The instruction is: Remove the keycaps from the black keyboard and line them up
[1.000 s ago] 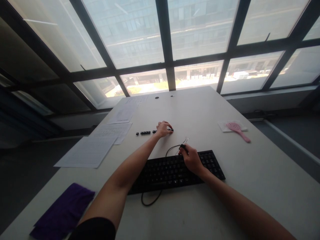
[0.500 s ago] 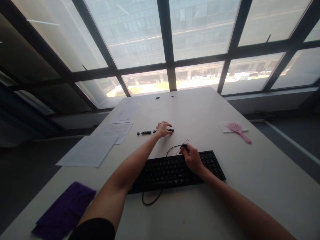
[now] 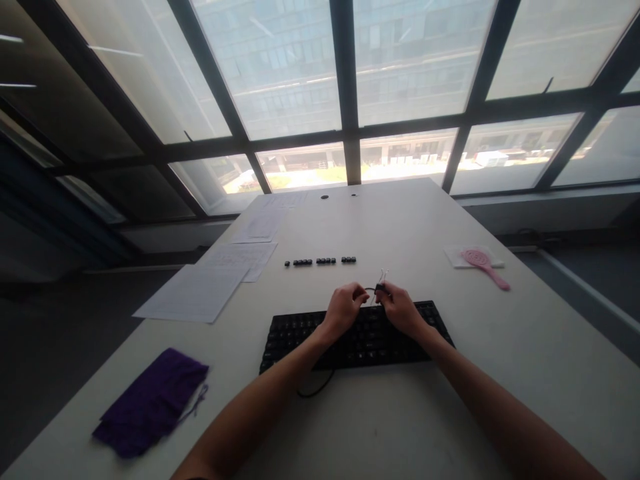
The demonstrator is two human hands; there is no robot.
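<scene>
A black keyboard [image 3: 295, 337] lies on the table under both my hands. My right hand [image 3: 400, 310] is closed on a keycap puller [image 3: 381, 288], with a black body and thin wire loops pointing up and away. Just left of it, my left hand [image 3: 345, 307] has its fingertips pinched together over the keyboard's back edge; what they hold, if anything, is too small to make out. Beyond my hands, several black keycaps [image 3: 326, 261] form a row in small groups. My hands and forearms hide part of the keys.
A cable loop [image 3: 317, 389] shows at the keyboard's front edge. Paper sheets [image 3: 195, 293] cover the table's left side, with a purple cloth pouch [image 3: 153, 403] nearer me. On the right, a pink hairbrush [image 3: 483, 260] rests on a white packet [image 3: 455, 257]. Windows stand behind the table.
My left hand has come back from the keycap row towards my right hand, its fingers now pinched. The right hand keeps the puller. The view has shifted slightly.
</scene>
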